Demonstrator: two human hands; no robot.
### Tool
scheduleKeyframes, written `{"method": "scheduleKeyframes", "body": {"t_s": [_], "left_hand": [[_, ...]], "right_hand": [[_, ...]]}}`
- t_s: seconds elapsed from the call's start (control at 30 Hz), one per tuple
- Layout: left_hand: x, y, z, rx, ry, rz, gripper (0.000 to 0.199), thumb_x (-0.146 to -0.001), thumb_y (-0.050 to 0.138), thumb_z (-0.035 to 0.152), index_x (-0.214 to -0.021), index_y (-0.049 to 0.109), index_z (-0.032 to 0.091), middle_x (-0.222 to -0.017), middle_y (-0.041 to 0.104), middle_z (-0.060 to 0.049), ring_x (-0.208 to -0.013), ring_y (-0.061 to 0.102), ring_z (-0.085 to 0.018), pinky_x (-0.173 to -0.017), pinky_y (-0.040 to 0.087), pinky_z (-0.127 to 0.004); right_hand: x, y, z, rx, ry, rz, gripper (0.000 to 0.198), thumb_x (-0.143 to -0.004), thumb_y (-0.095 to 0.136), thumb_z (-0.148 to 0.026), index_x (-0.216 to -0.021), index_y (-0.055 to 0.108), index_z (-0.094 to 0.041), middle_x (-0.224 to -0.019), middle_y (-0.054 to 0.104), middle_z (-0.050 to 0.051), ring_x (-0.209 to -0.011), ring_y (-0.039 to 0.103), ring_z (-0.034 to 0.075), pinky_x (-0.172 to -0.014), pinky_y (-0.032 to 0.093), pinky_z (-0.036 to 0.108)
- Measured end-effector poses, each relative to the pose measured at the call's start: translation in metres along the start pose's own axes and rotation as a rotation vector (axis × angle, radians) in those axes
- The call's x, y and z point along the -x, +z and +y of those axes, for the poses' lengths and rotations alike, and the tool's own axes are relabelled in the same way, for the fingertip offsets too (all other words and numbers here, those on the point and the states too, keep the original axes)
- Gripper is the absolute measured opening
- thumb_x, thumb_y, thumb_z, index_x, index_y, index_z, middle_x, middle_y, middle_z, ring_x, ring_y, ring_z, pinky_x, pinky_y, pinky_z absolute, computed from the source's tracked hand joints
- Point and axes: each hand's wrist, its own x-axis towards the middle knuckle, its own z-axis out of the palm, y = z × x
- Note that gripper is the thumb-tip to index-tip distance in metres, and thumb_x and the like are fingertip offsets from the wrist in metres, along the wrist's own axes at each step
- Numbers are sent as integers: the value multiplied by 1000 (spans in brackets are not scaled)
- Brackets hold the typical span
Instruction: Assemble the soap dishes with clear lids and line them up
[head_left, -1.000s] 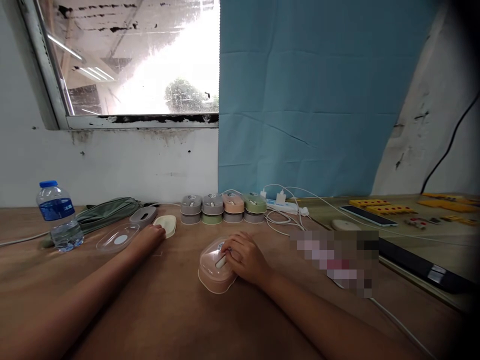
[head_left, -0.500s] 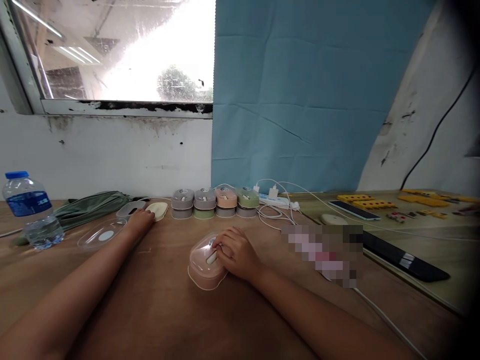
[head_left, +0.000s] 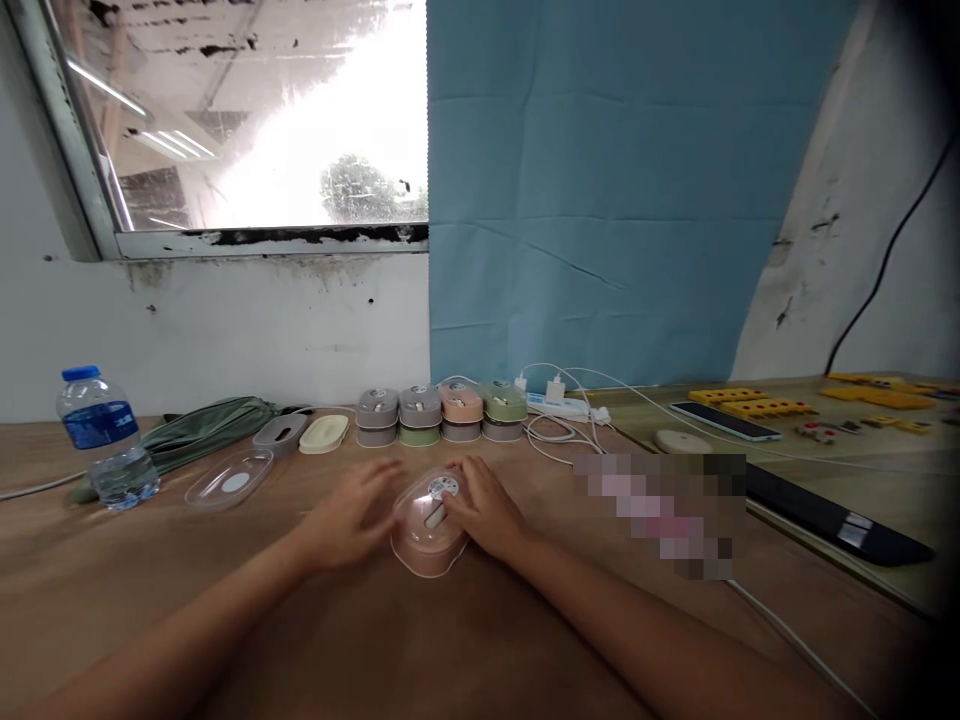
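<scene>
A pink oval box with a clear domed lid [head_left: 420, 515] rests on the brown tabletop in front of me. On the lid are a round printed label and a small white, elongated piece. My right hand [head_left: 491, 510] holds the box from its right side, fingers along the far edge and thumb on top near the label. Close to the box's left side is my left hand [head_left: 349, 520], slightly blurred, with its fingers apart and nothing in it. Whether its fingertips touch the box I cannot tell.
Similar boxes [head_left: 441, 412] stand stacked in pairs by the wall. Left of them lie a cream oval piece [head_left: 325, 434], a grey oval piece [head_left: 279, 437] and a clear lid [head_left: 229, 480]. A water bottle [head_left: 109, 440], power strip [head_left: 568, 407] and black phone [head_left: 836, 518] are further out.
My left hand has left the cream piece and come right and nearer, beside the pink box. My right thumb now lies on the lid. The view has shifted a little.
</scene>
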Motion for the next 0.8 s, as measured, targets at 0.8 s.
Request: {"method": "scheduleKeyframes", "body": {"t_s": [0.8], "left_hand": [[17,16,-11,532,-321,454,31,-79,48,32,-106,54,19,-106,60,-6,-82,60,-15,-67,49,-24]], "right_hand": [[5,4,12,-131,9,-252,69,-70,59,-37,-128,25,-19,-129,34,11,-117,36,24,-96,31,38]]}}
